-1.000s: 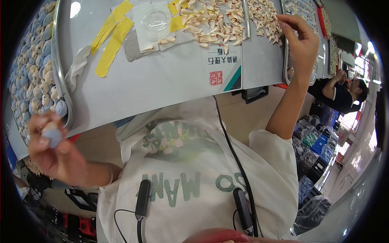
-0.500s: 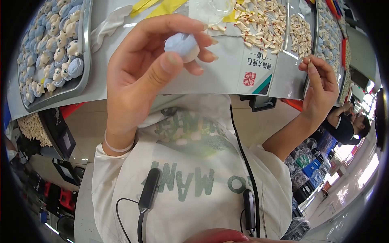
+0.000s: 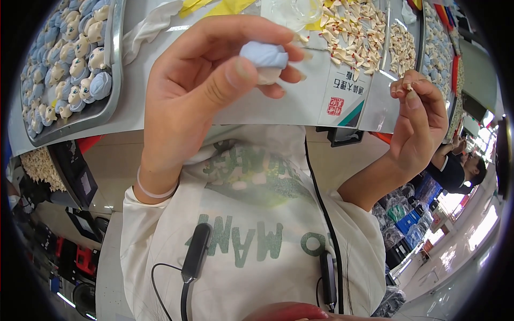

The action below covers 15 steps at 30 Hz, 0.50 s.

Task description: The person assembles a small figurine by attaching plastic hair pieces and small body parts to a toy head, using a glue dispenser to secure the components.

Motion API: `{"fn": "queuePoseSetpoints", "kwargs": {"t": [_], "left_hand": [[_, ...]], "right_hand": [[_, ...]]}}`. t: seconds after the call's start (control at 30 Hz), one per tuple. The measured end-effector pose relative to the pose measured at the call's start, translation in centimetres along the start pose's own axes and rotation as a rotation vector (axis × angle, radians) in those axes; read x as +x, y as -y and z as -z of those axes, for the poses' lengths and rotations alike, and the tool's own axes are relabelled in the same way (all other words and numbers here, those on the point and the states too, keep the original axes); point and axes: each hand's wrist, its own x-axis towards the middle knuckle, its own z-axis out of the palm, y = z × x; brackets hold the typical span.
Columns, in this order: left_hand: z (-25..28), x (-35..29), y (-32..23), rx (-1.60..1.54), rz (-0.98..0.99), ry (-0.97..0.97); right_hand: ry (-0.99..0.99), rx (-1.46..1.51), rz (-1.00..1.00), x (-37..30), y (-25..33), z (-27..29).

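Observation:
My left hand (image 3: 187, 101) is closed round a small doll head (image 3: 263, 58) with light blue moulded hair and a pale underside, held above the table's near edge. Thumb and fingers grip it from the sides; its face is not visible. On the right, my right hand (image 3: 420, 117) pinches a tiny cream-coloured piece (image 3: 409, 87) between thumb and fingertips. That hand is nearest to a heap of small pointed cream pieces (image 3: 353, 40), many with reddish marks. Far from it, at the left, a metal tray (image 3: 115, 88) holds many similar blue-haired doll heads.
A smaller heap of cream pieces (image 3: 401, 48) and another tray of blue-haired heads (image 3: 438, 59) lie at the right. A white cloth (image 3: 147, 29), yellow sheets (image 3: 230, 6) and a clear round container (image 3: 300, 13) are at the back. Another person (image 3: 463, 168) is at the far right.
My left hand has moved right with the doll head and turned it, showing more of its pale underside. My right hand has shifted slightly, still pinching the tiny piece.

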Motion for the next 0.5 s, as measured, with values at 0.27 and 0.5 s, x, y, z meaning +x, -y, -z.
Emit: {"fn": "queuePoseSetpoints", "kwargs": {"t": [0.27, 0.5], "left_hand": [[-1.0, -0.2, 0.1, 0.105, -0.063, -0.034], [-0.9, -0.3, 0.0, 0.675, -0.273, 0.107]], "right_hand": [[0.066, -0.045, 0.110, -0.4, -1.5, -4.7], [0.197, -0.020, 0.045, -0.9, -1.5, -6.9]]}}
